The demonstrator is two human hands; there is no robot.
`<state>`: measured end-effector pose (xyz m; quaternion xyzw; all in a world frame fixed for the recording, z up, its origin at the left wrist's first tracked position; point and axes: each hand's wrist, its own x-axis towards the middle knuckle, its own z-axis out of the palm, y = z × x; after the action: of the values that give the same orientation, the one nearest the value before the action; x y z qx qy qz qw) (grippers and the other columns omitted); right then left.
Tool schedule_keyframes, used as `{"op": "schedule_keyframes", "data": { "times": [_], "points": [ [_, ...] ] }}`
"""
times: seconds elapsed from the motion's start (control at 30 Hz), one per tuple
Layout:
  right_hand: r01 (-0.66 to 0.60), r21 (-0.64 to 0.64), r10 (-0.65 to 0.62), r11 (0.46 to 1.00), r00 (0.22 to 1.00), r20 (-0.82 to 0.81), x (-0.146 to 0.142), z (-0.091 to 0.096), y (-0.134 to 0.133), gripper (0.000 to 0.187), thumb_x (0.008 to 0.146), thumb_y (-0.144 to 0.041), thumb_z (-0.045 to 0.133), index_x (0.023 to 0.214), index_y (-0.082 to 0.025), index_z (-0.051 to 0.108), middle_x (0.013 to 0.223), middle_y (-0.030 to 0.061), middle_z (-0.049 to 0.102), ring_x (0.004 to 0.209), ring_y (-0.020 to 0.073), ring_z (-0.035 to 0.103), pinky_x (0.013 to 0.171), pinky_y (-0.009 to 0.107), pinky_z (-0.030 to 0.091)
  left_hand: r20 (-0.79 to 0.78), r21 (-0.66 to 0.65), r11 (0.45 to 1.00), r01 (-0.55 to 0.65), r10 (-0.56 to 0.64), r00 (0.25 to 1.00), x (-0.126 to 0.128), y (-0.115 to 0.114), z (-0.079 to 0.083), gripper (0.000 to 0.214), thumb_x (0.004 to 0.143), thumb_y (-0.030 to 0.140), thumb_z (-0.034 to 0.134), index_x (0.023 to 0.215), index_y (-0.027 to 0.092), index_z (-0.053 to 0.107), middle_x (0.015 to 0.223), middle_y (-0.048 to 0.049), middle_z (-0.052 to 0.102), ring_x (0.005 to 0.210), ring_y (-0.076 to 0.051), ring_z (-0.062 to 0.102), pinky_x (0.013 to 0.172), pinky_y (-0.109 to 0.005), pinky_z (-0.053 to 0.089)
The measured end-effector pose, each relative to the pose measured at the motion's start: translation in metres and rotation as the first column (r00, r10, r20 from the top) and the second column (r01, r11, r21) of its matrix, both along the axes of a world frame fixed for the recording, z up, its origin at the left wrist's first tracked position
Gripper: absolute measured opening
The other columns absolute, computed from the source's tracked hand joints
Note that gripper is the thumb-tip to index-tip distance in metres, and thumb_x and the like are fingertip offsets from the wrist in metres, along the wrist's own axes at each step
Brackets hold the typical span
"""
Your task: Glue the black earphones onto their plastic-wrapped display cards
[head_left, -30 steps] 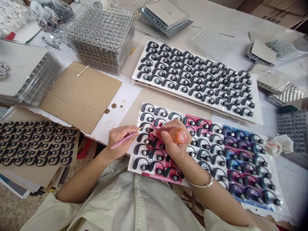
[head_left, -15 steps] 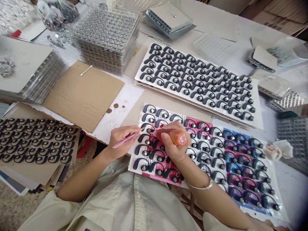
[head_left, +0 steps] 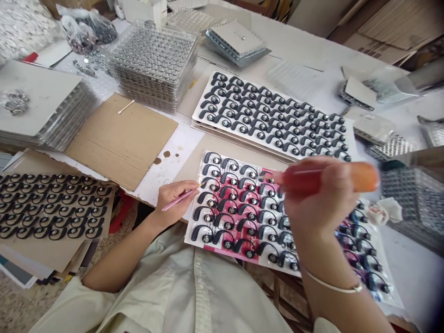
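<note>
Here, your left hand pinched a pink stick, aimed at 2 o'clock, just short of the nearest black ear hook; your right hand gripped a blurred orange tool.

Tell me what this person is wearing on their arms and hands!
Their left hand and right hand are bare, with no gloves. They wear a loose, pale cream shirt, and its left sleeve ends before the wrist. A thin, silvery bangle circles the right wrist.
</note>
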<state>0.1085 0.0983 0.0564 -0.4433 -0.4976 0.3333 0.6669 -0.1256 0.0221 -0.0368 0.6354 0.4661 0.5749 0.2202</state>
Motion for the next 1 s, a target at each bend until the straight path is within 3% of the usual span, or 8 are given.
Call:
{"op": "schedule_keyframes", "data": {
  "times": [0.1, 0.2, 0.33, 0.43, 0.53, 0.63, 0.7, 1.0],
  "points": [
    [0.000, -0.066, -0.006, 0.998, 0.996, -0.088, 0.023, 0.029, 0.001, 0.034, 0.074, -0.052, 0.067, 0.078, -0.018, 0.069, 0.065, 0.0026, 0.057, 0.058, 0.0174, 0.062, 0.044, 0.030, 0.042, -0.031, 0.029, 0.999, -0.018, 0.019, 0.999, 0.000, -0.004, -0.002, 0.012, 0.082, 0.014, 0.069, 0.094, 0.017, 0.068, 0.092, -0.0038, 0.074, 0.083, -0.014, 0.071, 0.078, -0.020, 0.060],
    [0.009, -0.047, -0.014, 0.999, 0.995, -0.098, 0.035, 0.036, -0.007, 0.026, 0.078, -0.047, 0.065, 0.081, -0.022, 0.070, 0.069, 0.0024, 0.060, 0.064, 0.0178, 0.064, 0.050, 0.031, 0.044, -0.069, 0.054, 0.998, -0.041, 0.044, 0.997, 0.000, -0.011, -0.005, 0.014, 0.081, 0.013, 0.069, 0.095, 0.017, 0.067, 0.091, -0.0036, 0.074, 0.082, -0.013, 0.071, 0.076, -0.020, 0.060],
    [-0.083, -0.050, 0.081, 0.995, 0.996, -0.035, 0.025, 0.008, -0.027, 0.019, 0.071, -0.037, 0.073, 0.079, -0.021, 0.069, 0.072, 0.0031, 0.066, 0.061, 0.0177, 0.065, 0.047, 0.031, 0.047, -0.096, 0.092, 0.995, -0.040, 0.049, 0.994, -0.002, -0.018, -0.008, 0.016, 0.081, 0.012, 0.068, 0.096, 0.018, 0.067, 0.091, -0.0039, 0.074, 0.083, -0.015, 0.071, 0.077, -0.021, 0.060],
    [-0.168, -0.151, 0.164, 0.974, 0.986, -0.043, 0.005, -0.023, -0.042, 0.029, 0.070, -0.036, 0.074, 0.094, -0.023, 0.064, 0.082, 0.0036, 0.069, 0.070, 0.0216, 0.069, 0.051, 0.033, 0.053, -0.109, 0.089, 0.996, -0.025, 0.035, 0.993, -0.003, -0.019, -0.010, 0.018, 0.081, 0.010, 0.068, 0.097, 0.018, 0.066, 0.093, -0.0044, 0.073, 0.084, -0.015, 0.071, 0.080, -0.024, 0.060],
    [-0.124, -0.101, 0.143, 0.987, 0.965, 0.220, -0.014, -0.045, -0.054, 0.029, 0.072, -0.034, 0.074, 0.097, -0.023, 0.065, 0.087, 0.0043, 0.068, 0.075, 0.0203, 0.067, 0.063, 0.037, 0.056, -0.119, 0.068, 0.998, 0.000, 0.008, 0.993, -0.003, -0.019, -0.010, 0.020, 0.081, 0.009, 0.068, 0.099, 0.018, 0.065, 0.095, -0.0048, 0.073, 0.086, -0.015, 0.071, 0.081, -0.025, 0.060],
    [-0.107, 0.077, 0.053, 0.991, 0.860, 0.508, -0.024, -0.053, -0.062, 0.025, 0.073, -0.031, 0.072, 0.095, -0.022, 0.066, 0.087, 0.0047, 0.067, 0.080, 0.0206, 0.064, 0.073, 0.040, 0.054, -0.138, 0.066, 0.998, 0.001, 0.008, 0.990, -0.004, -0.019, -0.010, 0.020, 0.082, 0.009, 0.068, 0.099, 0.019, 0.065, 0.095, -0.0042, 0.073, 0.086, -0.015, 0.071, 0.081, -0.024, 0.060],
    [-0.128, 0.159, 0.011, 0.979, 0.812, 0.584, -0.026, -0.055, -0.065, 0.024, 0.074, -0.028, 0.071, 0.096, -0.022, 0.065, 0.086, 0.0047, 0.067, 0.078, 0.0202, 0.062, 0.071, 0.039, 0.053, -0.150, 0.069, 0.998, -0.003, 0.013, 0.989, -0.004, -0.020, -0.009, 0.021, 0.082, 0.009, 0.068, 0.100, 0.019, 0.065, 0.094, -0.0038, 0.073, 0.088, -0.014, 0.070, 0.082, -0.023, 0.059],
    [-0.151, 0.216, -0.003, 0.965, 0.813, 0.582, -0.023, -0.066, -0.063, 0.025, 0.074, -0.025, 0.069, 0.099, -0.022, 0.065, 0.080, 0.0041, 0.065, 0.069, 0.0190, 0.059, 0.060, 0.035, 0.050, -0.141, 0.088, 0.996, 0.021, -0.008, 0.990, -0.004, -0.020, -0.010, 0.024, 0.081, 0.007, 0.068, 0.101, 0.019, 0.064, 0.094, -0.0041, 0.073, 0.088, -0.015, 0.070, 0.081, -0.024, 0.059]
  ]
}}
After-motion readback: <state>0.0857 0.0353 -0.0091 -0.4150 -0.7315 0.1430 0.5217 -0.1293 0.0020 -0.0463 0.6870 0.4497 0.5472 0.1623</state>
